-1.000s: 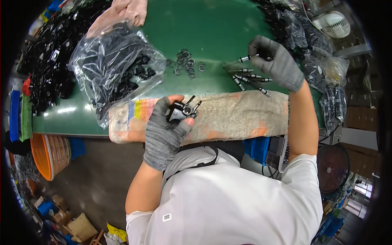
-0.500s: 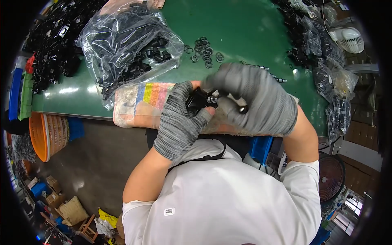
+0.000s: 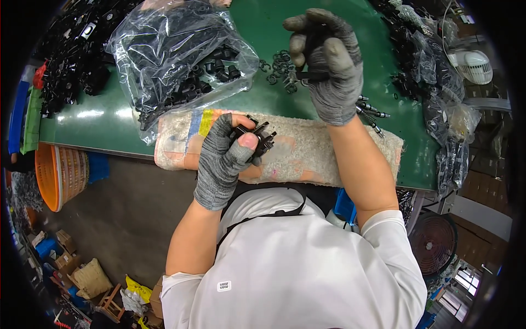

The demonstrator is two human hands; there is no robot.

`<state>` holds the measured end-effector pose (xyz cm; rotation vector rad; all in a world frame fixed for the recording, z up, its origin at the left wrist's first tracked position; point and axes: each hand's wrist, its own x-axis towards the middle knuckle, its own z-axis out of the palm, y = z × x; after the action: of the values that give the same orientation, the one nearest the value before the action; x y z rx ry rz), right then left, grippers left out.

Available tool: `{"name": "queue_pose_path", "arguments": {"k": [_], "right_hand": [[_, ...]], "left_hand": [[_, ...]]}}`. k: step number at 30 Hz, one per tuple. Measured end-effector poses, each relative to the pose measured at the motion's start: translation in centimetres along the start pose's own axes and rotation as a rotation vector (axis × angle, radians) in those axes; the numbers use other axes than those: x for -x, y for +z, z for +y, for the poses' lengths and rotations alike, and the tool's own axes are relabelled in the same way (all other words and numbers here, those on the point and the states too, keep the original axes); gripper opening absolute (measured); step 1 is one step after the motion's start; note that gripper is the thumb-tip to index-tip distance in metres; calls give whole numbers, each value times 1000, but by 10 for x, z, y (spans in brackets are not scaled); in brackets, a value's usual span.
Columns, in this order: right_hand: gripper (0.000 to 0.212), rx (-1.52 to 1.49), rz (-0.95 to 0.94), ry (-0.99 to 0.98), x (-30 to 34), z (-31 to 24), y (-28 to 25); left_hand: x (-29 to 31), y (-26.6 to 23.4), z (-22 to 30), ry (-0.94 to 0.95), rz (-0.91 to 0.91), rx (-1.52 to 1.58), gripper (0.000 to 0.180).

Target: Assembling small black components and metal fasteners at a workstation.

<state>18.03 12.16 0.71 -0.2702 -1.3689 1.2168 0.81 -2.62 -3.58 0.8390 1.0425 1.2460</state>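
Note:
In a grey fingerless glove, my left hand (image 3: 222, 159) is closed around dark black plastic pieces (image 3: 263, 137) with prongs sticking out, just above the cloth pad (image 3: 323, 156). My right hand (image 3: 334, 71), also gloved, is raised over the green table with its fingers curled. A slim black-handled tool (image 3: 315, 77) with a greyish tip lies across its palm; the exact kind does not show. That tip points at a small pile of black rings (image 3: 280, 60). Several metal bits or sockets (image 3: 372, 112) lie beyond my right wrist.
A clear plastic bag (image 3: 175, 55) of black parts sits at the left on the green table (image 3: 98, 123). Heaps of black parts (image 3: 82, 55) line the far left, and bagged parts (image 3: 446, 120) the right edge. An orange basket (image 3: 48, 175) stands below left; fans (image 3: 433, 244) are at right.
My right hand has moved away from my left, up and over the table toward the rings. My left hand has shifted slightly down and left, still holding black pieces.

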Motion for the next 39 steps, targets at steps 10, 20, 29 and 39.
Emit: {"name": "queue_pose_path", "arguments": {"k": [10, 20, 29, 39], "right_hand": [[30, -122, 138, 283, 4, 22, 11], [32, -31, 165, 169, 19, 0, -8], [36, 77, 87, 140, 38, -8, -21], [45, 50, 90, 20, 41, -6, -39]], "left_hand": [[-5, -11, -5, -21, -24, 112, 50], [-11, -12, -10, 59, -31, -30, 44], [-9, -2, -9, 5, -52, 124, 40], [-17, -1, -11, -41, -42, 81, 44]]}}
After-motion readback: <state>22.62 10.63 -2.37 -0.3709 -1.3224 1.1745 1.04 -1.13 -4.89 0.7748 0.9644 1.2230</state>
